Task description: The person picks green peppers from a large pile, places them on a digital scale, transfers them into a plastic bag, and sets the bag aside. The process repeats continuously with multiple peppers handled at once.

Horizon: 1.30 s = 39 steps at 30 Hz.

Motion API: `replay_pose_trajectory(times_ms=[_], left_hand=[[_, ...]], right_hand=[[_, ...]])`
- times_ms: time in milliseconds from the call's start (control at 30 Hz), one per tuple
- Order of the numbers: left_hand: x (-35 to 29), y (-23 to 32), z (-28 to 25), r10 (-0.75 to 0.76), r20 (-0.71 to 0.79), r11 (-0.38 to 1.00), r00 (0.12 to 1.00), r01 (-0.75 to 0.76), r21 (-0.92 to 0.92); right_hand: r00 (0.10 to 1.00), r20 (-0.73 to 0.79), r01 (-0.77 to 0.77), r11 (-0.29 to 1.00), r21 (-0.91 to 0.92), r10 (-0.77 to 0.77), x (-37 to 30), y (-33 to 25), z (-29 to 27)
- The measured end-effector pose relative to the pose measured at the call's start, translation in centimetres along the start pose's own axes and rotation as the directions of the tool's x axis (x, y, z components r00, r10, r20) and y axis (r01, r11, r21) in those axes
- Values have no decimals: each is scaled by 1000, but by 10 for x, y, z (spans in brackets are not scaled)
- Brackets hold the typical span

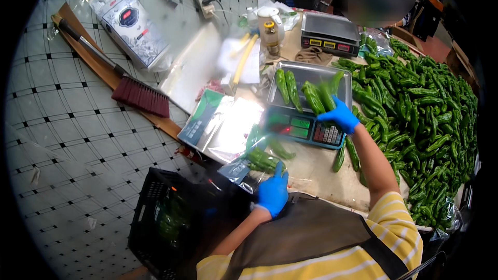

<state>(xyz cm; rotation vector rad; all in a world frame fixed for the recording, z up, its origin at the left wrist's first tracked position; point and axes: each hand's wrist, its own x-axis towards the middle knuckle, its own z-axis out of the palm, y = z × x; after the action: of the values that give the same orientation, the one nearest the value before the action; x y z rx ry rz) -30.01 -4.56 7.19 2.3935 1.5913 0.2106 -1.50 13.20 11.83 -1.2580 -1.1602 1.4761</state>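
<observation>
My right hand point(341, 116), in a blue glove, is closed on several long green peppers point(326, 93) above the pan of a digital scale point(342, 85). These peppers are partly smeared by motion. Other green peppers point(288, 89) lie on the left side of the pan. Lower left, my left hand point(272, 195), gloved in blue too, grips the edge of a clear plastic bag point(239, 172) by the table's near edge. Green peppers point(263, 159) show inside the bag, and a blurred one lies by its mouth. The left fingertips are partly hidden.
A big heap of green peppers point(425, 119) covers the table's right side. A second scale point(330, 31) stands behind. Flat plastic bags point(228, 124) lie left of the scale. A black crate point(142, 223) stands below left; a brush point(140, 96) lies farther left.
</observation>
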Motion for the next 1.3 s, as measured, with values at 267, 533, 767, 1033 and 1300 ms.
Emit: replay_pose_trajectory(times_ms=[267, 533, 767, 1033, 1300], left_hand=[[13, -7, -12, -131, -110, 953, 985, 95, -289], [7, 12, -13, 14, -76, 987, 997, -26, -161], [4, 15, -10, 24, -164, 986, 986, -51, -162], [-3, 20, -19, 90, -95, 956, 991, -113, -271], [8, -17, -1, -62, -207, 970, 976, 10, -241]], right_hand=[[892, 412, -136, 979, -150, 187, -150, 46, 35], [937, 332, 314, 663, -680, -104, -123, 119, 103], [884, 265, 459, 615, -641, -384, -104, 121, 151], [980, 82, 165, 517, -840, -179, -27, 164, 240], [829, 524, 559, 310, -769, -197, -46, 149, 187]])
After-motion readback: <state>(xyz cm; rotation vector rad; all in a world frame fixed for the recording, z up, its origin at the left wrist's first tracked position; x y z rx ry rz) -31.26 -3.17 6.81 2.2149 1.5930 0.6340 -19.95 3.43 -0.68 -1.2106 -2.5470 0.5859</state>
